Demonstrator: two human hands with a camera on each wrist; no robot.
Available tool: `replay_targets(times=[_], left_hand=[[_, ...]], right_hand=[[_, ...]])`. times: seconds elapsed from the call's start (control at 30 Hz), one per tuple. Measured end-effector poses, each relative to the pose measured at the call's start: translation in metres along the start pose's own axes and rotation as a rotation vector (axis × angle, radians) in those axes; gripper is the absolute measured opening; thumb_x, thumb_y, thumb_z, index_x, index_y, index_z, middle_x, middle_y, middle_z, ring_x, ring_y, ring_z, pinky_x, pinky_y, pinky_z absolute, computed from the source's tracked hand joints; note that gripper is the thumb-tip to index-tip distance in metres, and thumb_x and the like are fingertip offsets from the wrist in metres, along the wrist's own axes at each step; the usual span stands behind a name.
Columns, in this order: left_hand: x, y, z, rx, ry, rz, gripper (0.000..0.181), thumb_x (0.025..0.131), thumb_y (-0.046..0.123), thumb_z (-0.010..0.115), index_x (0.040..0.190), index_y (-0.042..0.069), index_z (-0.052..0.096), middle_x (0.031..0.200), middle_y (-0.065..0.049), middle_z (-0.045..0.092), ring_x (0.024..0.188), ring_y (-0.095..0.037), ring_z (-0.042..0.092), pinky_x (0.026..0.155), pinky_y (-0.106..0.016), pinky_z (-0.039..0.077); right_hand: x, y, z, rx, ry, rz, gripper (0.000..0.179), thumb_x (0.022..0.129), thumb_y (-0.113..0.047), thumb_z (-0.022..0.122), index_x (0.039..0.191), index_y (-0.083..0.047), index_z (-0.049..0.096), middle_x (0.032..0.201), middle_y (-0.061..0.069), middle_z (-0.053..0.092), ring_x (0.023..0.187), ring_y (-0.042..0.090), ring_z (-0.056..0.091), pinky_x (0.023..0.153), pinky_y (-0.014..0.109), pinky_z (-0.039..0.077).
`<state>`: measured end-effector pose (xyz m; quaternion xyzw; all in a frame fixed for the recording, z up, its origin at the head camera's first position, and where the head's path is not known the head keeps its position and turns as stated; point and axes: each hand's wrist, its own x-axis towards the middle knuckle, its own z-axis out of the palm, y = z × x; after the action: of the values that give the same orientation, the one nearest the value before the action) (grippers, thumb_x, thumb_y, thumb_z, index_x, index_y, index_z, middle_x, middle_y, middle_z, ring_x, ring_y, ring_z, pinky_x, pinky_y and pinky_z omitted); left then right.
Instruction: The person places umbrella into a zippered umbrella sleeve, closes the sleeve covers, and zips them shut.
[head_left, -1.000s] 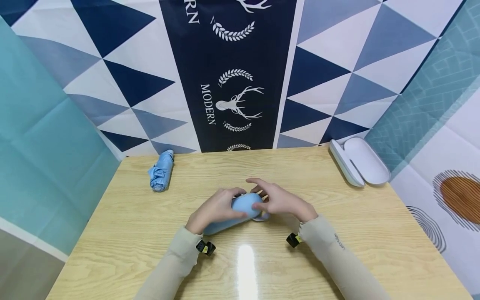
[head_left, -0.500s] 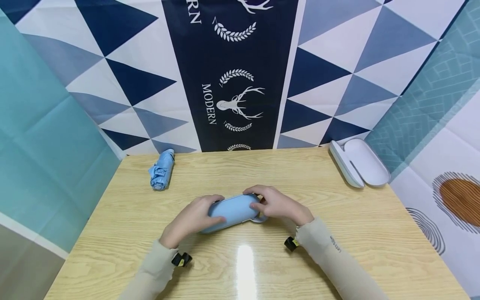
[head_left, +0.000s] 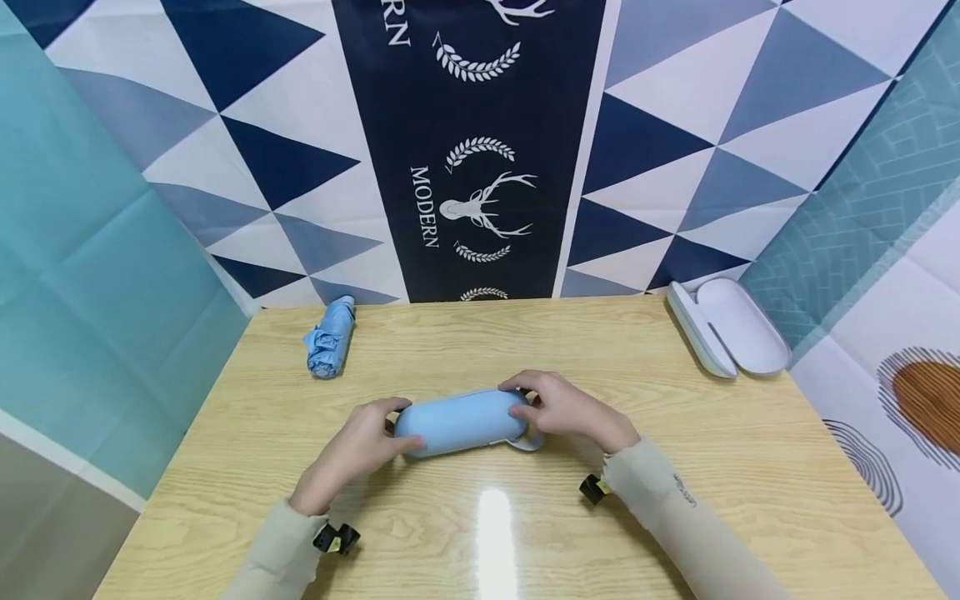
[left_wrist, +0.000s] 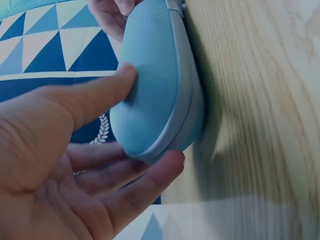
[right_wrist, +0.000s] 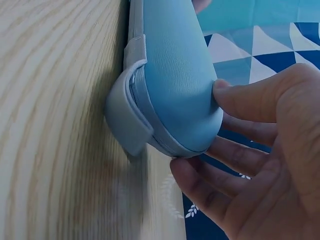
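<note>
A light blue zippered glasses case [head_left: 461, 421] lies on the wooden table in the head view, its long side running left to right. My left hand [head_left: 365, 439] grips its left end, thumb on top and fingers around the far edge. At the opposite end my right hand [head_left: 558, 402] holds it the same way. A grey-white strap loop [right_wrist: 125, 112] sticks out from the case's side near the right hand. In the left wrist view the zipper seam [left_wrist: 182, 120] follows the rounded end and looks closed.
A folded blue umbrella [head_left: 330, 337] lies at the table's back left. At the back right corner rests an open white hard case [head_left: 738, 325] with two shells. Patterned cloth walls [head_left: 300, 150] rise behind the wooden table [head_left: 420, 517].
My left hand has slid leftward along the case to its left end. The case has turned a little, now lying closer to level across the view. The right hand stays at its end.
</note>
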<state>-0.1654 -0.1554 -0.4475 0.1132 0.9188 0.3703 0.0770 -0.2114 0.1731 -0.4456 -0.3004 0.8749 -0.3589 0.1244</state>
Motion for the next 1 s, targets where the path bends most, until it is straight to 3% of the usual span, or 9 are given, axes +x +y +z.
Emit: replay_targets(times=[0.17,0.33,0.53,0.7,0.9,1.0], left_hand=[[0.005,0.003,0.005,-0.058,0.052,-0.066,0.064,0.087,0.025,0.085,0.14,-0.002,0.06,0.127,-0.022,0.069,0.096,-0.025,0.074,0.072,-0.033,0.061],[0.012,0.006,0.008,-0.085,0.068,-0.088,0.063,0.088,0.023,0.083,0.141,-0.002,0.059,0.13,-0.024,0.068,0.101,-0.028,0.074,0.074,-0.035,0.061],[0.018,0.005,0.009,-0.148,0.087,-0.108,0.063,0.088,0.024,0.082,0.141,0.0,0.058,0.131,-0.022,0.068,0.096,-0.025,0.074,0.064,-0.031,0.058],[0.025,0.003,0.012,-0.2,0.086,-0.108,0.061,0.09,0.025,0.08,0.142,0.003,0.058,0.14,-0.018,0.063,0.095,-0.022,0.073,0.067,-0.03,0.059],[0.036,0.004,0.018,-0.326,0.067,-0.101,0.063,0.093,0.019,0.077,0.147,0.001,0.051,0.148,-0.021,0.055,0.089,-0.023,0.075,0.068,-0.033,0.06],[0.04,0.006,0.022,-0.37,0.08,-0.096,0.061,0.093,0.016,0.076,0.147,-0.001,0.052,0.149,-0.023,0.054,0.101,-0.03,0.074,0.074,-0.034,0.062]], right_hand=[[-0.004,0.004,0.0,-0.079,0.02,-0.061,0.037,0.099,-0.012,0.068,0.133,0.001,0.063,0.135,0.017,0.065,0.12,0.031,0.066,0.092,0.036,0.06],[-0.013,0.005,0.0,-0.145,0.033,-0.106,0.041,0.098,-0.011,0.069,0.137,0.001,0.061,0.139,0.018,0.063,0.126,0.033,0.063,0.095,0.041,0.059],[-0.02,0.001,-0.001,-0.205,0.03,-0.12,0.044,0.097,-0.013,0.07,0.138,0.001,0.061,0.143,0.019,0.06,0.129,0.036,0.061,0.101,0.044,0.056],[-0.025,-0.002,0.0,-0.186,0.016,-0.133,0.043,0.096,-0.009,0.072,0.135,0.006,0.06,0.138,0.023,0.062,0.121,0.036,0.066,0.091,0.036,0.06],[-0.033,-0.006,0.002,-0.11,0.003,-0.11,0.042,0.094,-0.008,0.073,0.132,0.005,0.06,0.133,0.022,0.062,0.11,0.032,0.07,0.083,0.027,0.061],[-0.035,-0.008,0.004,-0.098,0.0,-0.101,0.042,0.093,-0.01,0.075,0.131,0.002,0.061,0.132,0.02,0.063,0.106,0.029,0.071,0.083,0.026,0.061]])
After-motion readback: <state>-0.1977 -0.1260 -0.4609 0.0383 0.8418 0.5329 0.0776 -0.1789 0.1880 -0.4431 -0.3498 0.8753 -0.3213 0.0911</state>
